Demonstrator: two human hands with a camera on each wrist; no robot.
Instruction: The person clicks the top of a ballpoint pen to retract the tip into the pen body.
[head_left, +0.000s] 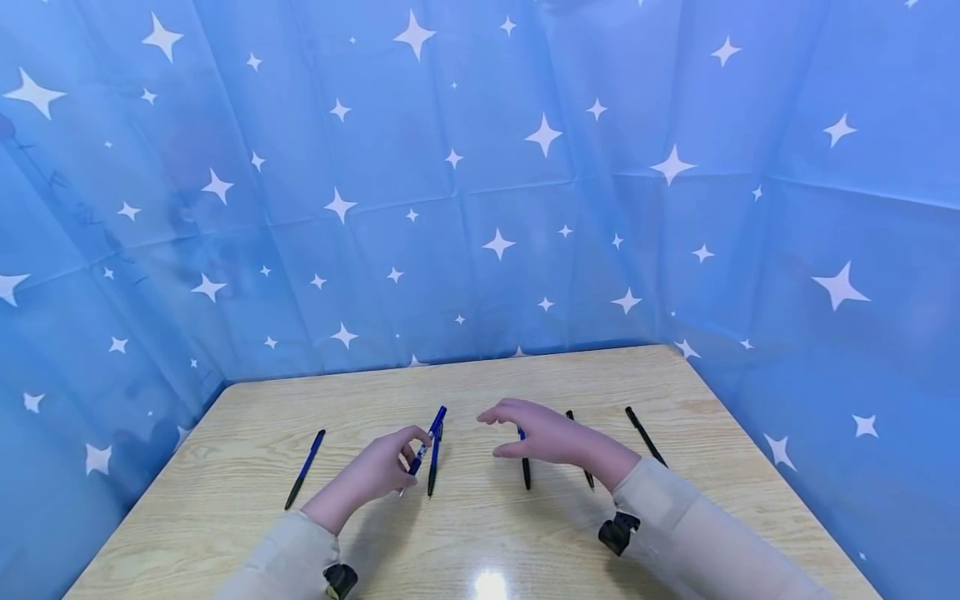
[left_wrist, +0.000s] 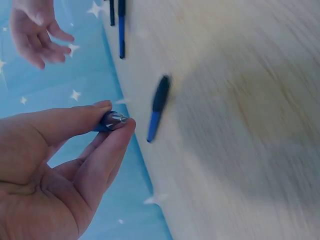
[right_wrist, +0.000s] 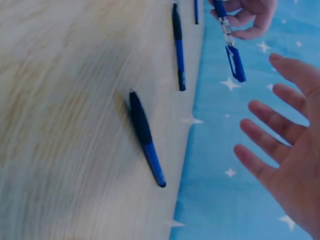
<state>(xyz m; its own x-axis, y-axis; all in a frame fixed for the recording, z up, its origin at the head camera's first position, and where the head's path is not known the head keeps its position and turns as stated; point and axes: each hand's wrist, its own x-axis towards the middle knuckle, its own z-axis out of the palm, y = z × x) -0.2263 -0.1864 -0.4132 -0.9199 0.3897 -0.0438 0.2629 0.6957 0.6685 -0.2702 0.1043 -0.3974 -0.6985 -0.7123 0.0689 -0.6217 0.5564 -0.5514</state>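
Blue pen point(right_wrist: 229, 39) hangs above the table point(head_left: 442, 550), pinched between thumb and fingers of the left hand point(head_left: 384, 463), near a blue-and-black pen point(head_left: 434, 462). The right hand point(head_left: 546, 433), its fingers spread apart, hovers by a dark-gripped pen point(right_wrist: 142, 132) lying on the table.

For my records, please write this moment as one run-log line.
left hand: pinches blue pen | right hand: holds nothing, near blue-and-black pen | other pens: on wooden table

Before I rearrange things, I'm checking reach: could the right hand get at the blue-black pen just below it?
Probably yes: the right hand is empty, and nothing shows between it and the pen.
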